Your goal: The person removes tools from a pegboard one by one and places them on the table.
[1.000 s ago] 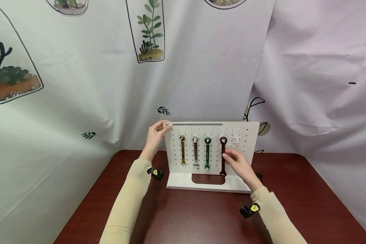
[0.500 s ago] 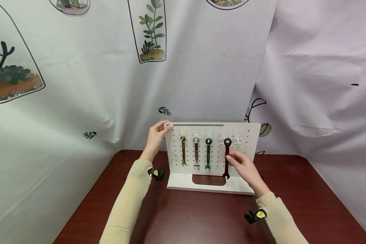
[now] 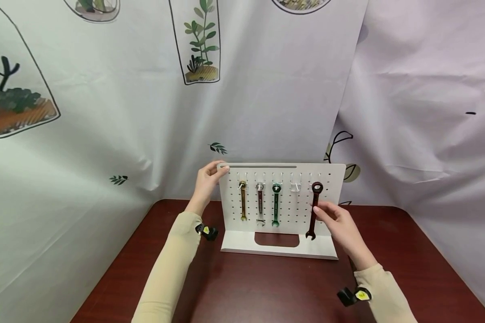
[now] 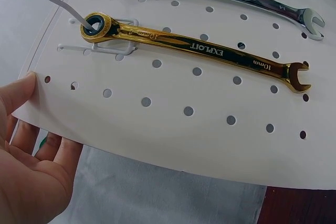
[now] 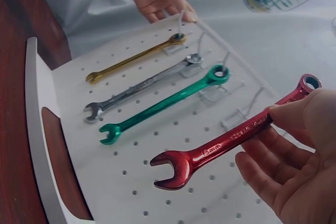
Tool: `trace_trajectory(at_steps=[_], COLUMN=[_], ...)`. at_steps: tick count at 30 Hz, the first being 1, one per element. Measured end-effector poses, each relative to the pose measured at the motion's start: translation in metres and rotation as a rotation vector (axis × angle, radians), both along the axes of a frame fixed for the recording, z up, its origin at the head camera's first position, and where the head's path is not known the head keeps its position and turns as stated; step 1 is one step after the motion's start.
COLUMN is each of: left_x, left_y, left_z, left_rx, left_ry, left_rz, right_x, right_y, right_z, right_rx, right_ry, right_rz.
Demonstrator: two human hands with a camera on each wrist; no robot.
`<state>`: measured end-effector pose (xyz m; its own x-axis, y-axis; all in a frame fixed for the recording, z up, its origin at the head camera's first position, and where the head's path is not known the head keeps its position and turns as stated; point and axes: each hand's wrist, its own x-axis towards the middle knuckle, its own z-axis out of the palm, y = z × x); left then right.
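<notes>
My right hand (image 3: 343, 229) pinches a red combination wrench (image 5: 231, 140) by its shank, between thumb and fingers. The wrench is tilted, ring end up, in front of the right side of a white pegboard (image 3: 332, 181); no hook shows through its ring in the right wrist view. My left hand (image 3: 204, 184) grips the board's upper left corner, thumb in front and fingers behind. Hanging by their ring ends on hooks are a gold wrench (image 4: 197, 48), a silver wrench (image 5: 144, 85) and a green wrench (image 5: 165, 106). The rightmost hook is hidden behind the red wrench in the head view.
A bare white hook (image 3: 295, 187) is right of the green wrench. The board's white base (image 3: 238, 242), with a cut-out, stands on a dark red table (image 3: 258, 287). Behind it hangs a pale cloth (image 3: 266, 112) printed with plants.
My right hand has taken the red wrench off the hook beside the green one and carried it rightward across the board, towards me. My left hand has stayed on the corner.
</notes>
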<state>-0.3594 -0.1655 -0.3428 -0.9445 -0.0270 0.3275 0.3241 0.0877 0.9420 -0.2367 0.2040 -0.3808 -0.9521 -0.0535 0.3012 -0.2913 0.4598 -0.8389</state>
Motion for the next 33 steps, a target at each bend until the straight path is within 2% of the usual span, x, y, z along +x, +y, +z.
trace_trajectory(at_steps=[6,12,19,24,33], left_x=[0.000,0.002,0.001,0.001,0.002], left_y=[0.001,0.002,0.002,0.001,0.000], left_z=[-0.001,-0.002,-0.003,-0.003,-0.003], left_rx=[-0.005,-0.008,-0.001,-0.005,0.011], left_ry=[-0.003,0.031,0.043,0.040,0.044], left_rz=[-0.009,0.000,0.012,0.014,0.010], right_x=[0.013,0.023,0.031,0.037,0.042], right_y=[0.015,0.034,0.058,0.076,0.105], right_z=[0.007,0.009,0.011,0.010,0.001], right_rx=[0.018,0.012,-0.031,-0.046,-0.030], right_ry=[0.024,0.054,0.072,0.049,-0.040], right_rz=[-0.054,-0.112,-0.160,-0.174,-0.251])
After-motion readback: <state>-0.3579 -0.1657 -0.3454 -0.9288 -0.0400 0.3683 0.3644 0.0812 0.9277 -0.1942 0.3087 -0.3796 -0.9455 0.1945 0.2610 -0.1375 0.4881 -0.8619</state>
